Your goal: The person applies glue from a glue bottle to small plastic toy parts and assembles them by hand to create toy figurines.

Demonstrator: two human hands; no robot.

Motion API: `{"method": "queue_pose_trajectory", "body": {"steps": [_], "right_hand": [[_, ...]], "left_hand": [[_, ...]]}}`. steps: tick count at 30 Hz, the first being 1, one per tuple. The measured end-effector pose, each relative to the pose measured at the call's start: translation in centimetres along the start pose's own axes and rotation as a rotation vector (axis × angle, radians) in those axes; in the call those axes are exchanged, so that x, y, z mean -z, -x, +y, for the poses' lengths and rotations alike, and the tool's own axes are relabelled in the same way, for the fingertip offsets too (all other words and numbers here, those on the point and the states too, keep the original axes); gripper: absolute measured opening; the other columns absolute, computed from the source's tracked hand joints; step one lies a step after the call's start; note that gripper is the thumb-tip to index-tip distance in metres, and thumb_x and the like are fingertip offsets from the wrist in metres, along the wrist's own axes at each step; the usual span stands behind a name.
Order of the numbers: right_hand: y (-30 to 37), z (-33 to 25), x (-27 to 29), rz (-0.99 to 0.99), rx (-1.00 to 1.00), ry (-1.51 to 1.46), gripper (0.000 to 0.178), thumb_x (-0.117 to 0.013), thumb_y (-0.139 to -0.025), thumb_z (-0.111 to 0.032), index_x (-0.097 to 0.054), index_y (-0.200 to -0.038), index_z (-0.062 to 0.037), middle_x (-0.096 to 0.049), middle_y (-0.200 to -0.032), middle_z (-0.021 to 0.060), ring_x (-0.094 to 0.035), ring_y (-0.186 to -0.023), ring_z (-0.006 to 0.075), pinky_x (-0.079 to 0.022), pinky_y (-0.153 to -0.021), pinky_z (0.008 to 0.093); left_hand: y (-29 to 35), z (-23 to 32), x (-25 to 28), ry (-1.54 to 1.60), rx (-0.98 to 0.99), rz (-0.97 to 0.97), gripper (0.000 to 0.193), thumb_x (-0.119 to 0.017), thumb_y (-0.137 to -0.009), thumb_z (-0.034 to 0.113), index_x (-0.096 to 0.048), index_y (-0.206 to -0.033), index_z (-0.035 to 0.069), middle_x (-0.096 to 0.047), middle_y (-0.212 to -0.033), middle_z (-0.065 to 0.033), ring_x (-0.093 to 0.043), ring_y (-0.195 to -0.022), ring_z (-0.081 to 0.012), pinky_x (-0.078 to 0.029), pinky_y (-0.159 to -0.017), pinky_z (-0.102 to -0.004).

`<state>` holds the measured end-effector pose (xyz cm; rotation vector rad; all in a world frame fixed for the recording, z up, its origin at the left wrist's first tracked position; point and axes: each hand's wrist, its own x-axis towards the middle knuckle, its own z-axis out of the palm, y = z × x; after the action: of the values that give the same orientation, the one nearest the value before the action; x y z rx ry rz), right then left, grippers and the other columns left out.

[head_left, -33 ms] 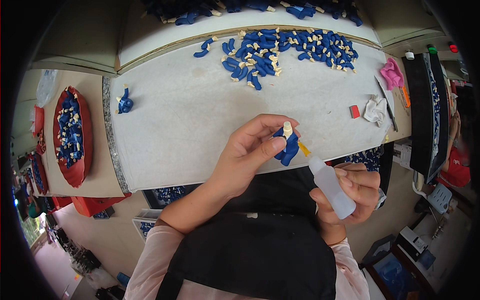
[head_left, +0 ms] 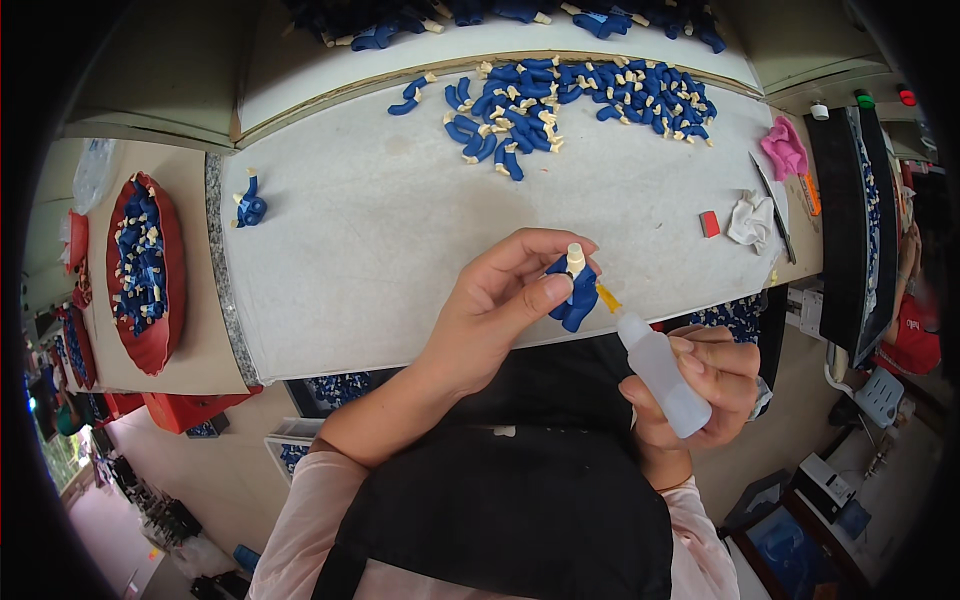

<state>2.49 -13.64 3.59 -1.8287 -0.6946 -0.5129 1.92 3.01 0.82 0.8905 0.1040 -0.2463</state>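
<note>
Between the thumb and fingers of my left hand is a small blue figurine body with a cream neck stub pointing up. My right hand is wrapped round a translucent white squeeze bottle, tilted up to the left. Its thin yellow nozzle points at the figurine body's right side; whether the tip touches cannot be made out. Small blue arm pieces with cream hands lie heaped at the table's far side. Another blue figurine body stands alone at the left.
A red tray of blue and cream parts sits left of the white tabletop. On the right lie a red block, a crumpled white cloth, a pink cloth and a thin dark tool. Blue figurine bodies line the shelf beyond.
</note>
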Motion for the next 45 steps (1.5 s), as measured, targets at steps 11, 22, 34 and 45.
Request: {"method": "queue_pose_trajectory", "body": {"steps": [11,22,34,45], "right_hand": [[-1.4,1.6,1.4,0.245,-0.211,-0.239,0.042,-0.074,-0.063,-0.014,-0.040,-0.086,-0.0049,-0.048,-0.086,0.0115,-0.051,-0.065,0.0155,-0.046,-0.059,0.0258],[-7.6,10.6,-2.3,-0.132,-0.439,-0.079,0.028,-0.057,-0.070,0.004,-0.049,-0.096,-0.0021,-0.053,-0.084,0.0086,-0.057,-0.074,0.0183,-0.044,-0.066,0.0275],[-9.5,9.9,-4.3,-0.392,-0.253,0.487,0.019,-0.061,-0.066,0.000,-0.057,-0.084,-0.0028,-0.051,-0.081,0.0094,-0.056,-0.072,0.0256,-0.044,-0.063,0.0318],[-10.0,9.4,-5.2,-0.354,-0.172,0.330,0.019,-0.064,-0.066,-0.002,-0.059,-0.085,-0.0033,-0.055,-0.085,0.0080,-0.057,-0.075,0.0248,-0.045,-0.066,0.0308]], "left_hand": [[0.1,0.3,0.8,0.144,0.050,0.020,0.026,-0.049,-0.085,0.015,-0.047,-0.109,0.004,-0.053,-0.097,-0.0094,-0.053,-0.089,-0.0157,-0.044,-0.076,-0.0270],[0.7,1.0,2.6,0.406,0.044,-0.027,0.028,-0.045,-0.087,0.013,-0.045,-0.113,0.003,-0.053,-0.098,-0.0112,-0.053,-0.091,-0.0180,-0.044,-0.079,-0.0291],[0.8,1.2,3.3,0.409,0.023,0.041,0.026,-0.046,-0.085,0.011,-0.046,-0.110,0.002,-0.051,-0.097,-0.0153,-0.053,-0.090,-0.0219,-0.045,-0.076,-0.0304],[0.8,1.2,3.3,0.423,0.033,0.020,0.028,-0.046,-0.086,0.011,-0.046,-0.113,0.002,-0.053,-0.097,-0.0111,-0.052,-0.089,-0.0179,-0.043,-0.078,-0.0290]]}}
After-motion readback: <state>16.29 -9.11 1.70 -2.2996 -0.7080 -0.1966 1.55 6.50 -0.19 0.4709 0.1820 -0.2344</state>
